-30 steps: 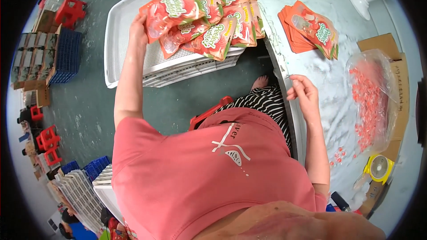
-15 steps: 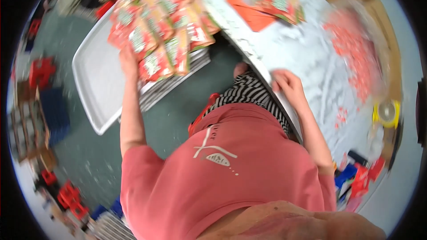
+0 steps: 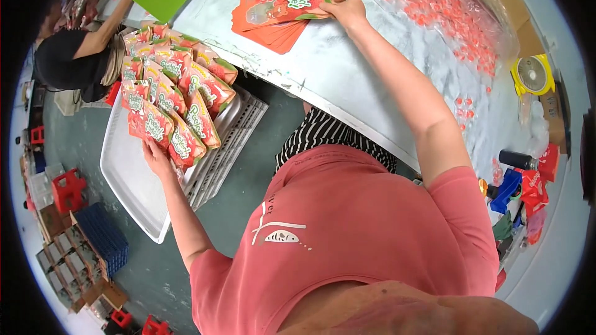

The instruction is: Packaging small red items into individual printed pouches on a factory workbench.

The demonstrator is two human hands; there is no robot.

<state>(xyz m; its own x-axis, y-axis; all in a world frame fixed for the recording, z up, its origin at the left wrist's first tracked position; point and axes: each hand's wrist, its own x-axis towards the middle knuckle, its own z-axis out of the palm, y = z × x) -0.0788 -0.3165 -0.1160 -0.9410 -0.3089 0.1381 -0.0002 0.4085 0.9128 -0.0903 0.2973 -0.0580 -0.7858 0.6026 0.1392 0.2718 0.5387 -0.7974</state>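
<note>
My left hand (image 3: 156, 154) rests on the near end of a row of filled red-and-green snack pouches (image 3: 177, 96) that overlap on a stack of white trays (image 3: 133, 180) to my left. Its fingers lie on the nearest pouch; whether they grip it is unclear. My right hand (image 3: 347, 7) reaches forward over the white table (image 3: 347, 80) and pinches the top pouch of a fanned pile of flat orange pouches (image 3: 279, 9).
A clear bag of small pink pieces (image 3: 447, 9) lies on the table's right, a yellow tape roll (image 3: 532, 74) and coloured tools (image 3: 521, 186) beyond. Another person in black (image 3: 68, 62) sits at far left. Red and blue crates (image 3: 81, 211) stand on the floor.
My right hand has gone from the table's near edge out to the orange pouch pile and taken hold of the top one. My head has turned; the left hand stays at the pouch row.
</note>
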